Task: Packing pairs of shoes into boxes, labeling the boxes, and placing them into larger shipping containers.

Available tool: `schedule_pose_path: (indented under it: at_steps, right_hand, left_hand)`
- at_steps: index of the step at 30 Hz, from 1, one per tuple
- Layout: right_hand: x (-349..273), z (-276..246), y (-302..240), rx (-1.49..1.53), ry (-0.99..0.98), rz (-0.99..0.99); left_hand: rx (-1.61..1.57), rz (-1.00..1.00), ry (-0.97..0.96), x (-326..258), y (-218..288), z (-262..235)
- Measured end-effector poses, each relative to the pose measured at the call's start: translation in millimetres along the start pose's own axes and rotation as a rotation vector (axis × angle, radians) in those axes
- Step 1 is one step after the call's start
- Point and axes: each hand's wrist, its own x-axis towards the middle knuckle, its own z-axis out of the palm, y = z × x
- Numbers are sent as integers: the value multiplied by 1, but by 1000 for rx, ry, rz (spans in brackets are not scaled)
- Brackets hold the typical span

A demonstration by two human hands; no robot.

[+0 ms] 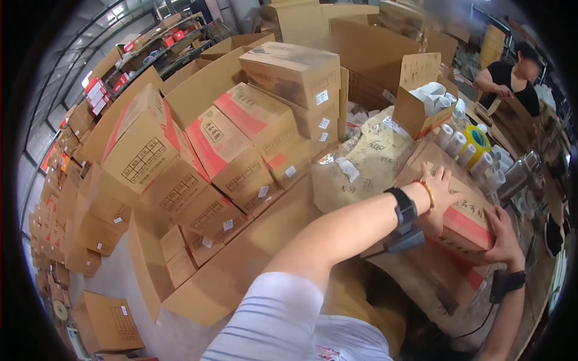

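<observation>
Both hands are on a small cardboard carton with a red stripe (466, 219) sitting at the right of the view, on top of a larger brown box (433, 283) — the left hand (438, 195) lies flat across its top with the fingers spread wide, and the right hand (503, 237) cups the near right corner, fingers wrapped around the edge, thumb side hidden. Neither hand pinches anything; this reads as a two-palm grip. To handle it well, I'd judge the left palm wants to slide toward the far edge so the carton is braced from opposite sides, not just pressed from above — a top-only press lets it skid on the box beneath. Just beyond the carton stand white paper rolls (457, 141) and a yellow tape roll (477, 137), close enough to get knocked, so any lift should come back toward the body. To the left, a leaning heap of red-striped cartons (229, 144) spills across the floor, well apart. Another person in a black top (509, 81) works at the far right.
</observation>
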Motion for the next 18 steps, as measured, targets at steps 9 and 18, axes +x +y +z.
schedule_pose_path:
  at_steps: [9,18]
  right_hand:
    - [-10,21,2,59,67,-16]
    - [-43,51,-2,72,427,-66]
  left_hand:
    - [-32,38,144,-9,-1,16]
    - [12,192,382,-31,-7,37]
